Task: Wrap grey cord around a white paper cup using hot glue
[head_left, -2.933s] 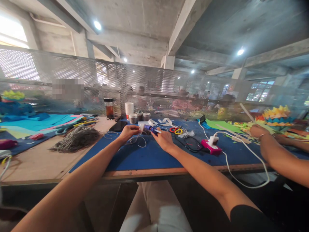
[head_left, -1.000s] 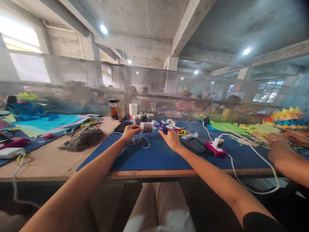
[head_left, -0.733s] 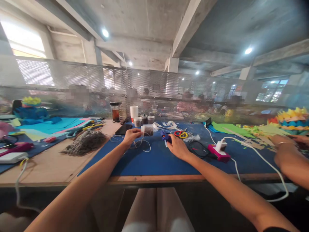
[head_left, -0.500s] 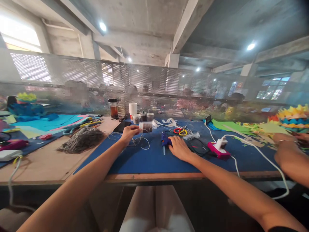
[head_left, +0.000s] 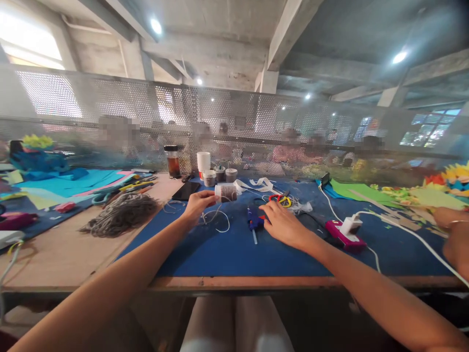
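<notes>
My left hand is closed on a small paper cup lying on its side in the air, with a thin white cord below it. My right hand has its fingers spread, just right of a blue glue gun on the blue mat. A clear glue stick sticks out of the gun toward me. Red and yellow scissors lie beyond my right hand. Whether its fingertips touch the gun is unclear.
Behind stand a jar of brown liquid and several cups. Grey yarn lies at left, beside coloured sheets. A pink power block with white cables is at right. A co-worker's arm reaches in at far right.
My right hand has lifted off the glue gun and moved slightly away to the right and up. My left hand still holds the cup. The view has shifted slightly.
</notes>
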Demonstrator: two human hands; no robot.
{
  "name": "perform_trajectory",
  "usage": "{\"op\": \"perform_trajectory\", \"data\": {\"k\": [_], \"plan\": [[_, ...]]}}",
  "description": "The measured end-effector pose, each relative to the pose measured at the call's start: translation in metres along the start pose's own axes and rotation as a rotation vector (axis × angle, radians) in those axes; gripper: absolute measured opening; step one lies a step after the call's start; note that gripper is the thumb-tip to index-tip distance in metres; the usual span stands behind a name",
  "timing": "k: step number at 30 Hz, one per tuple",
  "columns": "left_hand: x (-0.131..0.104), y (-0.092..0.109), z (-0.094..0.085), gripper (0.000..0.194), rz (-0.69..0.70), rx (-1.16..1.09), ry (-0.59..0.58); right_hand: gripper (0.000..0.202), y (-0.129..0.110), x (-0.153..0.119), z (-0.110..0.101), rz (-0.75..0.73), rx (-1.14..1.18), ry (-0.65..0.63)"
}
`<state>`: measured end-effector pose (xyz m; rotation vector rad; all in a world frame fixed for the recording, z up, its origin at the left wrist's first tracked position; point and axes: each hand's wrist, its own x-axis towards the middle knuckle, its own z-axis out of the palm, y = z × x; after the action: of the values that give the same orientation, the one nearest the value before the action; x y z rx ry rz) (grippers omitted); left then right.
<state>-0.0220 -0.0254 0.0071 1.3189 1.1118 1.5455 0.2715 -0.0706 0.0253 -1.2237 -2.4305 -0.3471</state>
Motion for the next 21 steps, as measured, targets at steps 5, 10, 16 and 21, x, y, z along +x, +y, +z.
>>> {"op": "perform_trajectory", "data": {"k": [5,10,16,21], "plan": [[0.005,0.005,0.004,0.032,-0.058,-0.031,0.015,0.014,-0.021,0.053,-0.017,-0.164,0.155,0.193],[0.015,0.012,0.007,0.033,-0.096,-0.096,-0.044,0.027,-0.035,0.102,0.007,-0.222,0.047,0.244],[0.029,0.006,0.006,0.027,-0.151,-0.1,-0.07,0.008,-0.024,0.127,0.03,-0.195,0.004,0.248],[0.032,-0.005,0.005,0.024,-0.152,-0.039,-0.066,0.002,-0.018,0.132,0.036,-0.197,0.103,0.219]]}}
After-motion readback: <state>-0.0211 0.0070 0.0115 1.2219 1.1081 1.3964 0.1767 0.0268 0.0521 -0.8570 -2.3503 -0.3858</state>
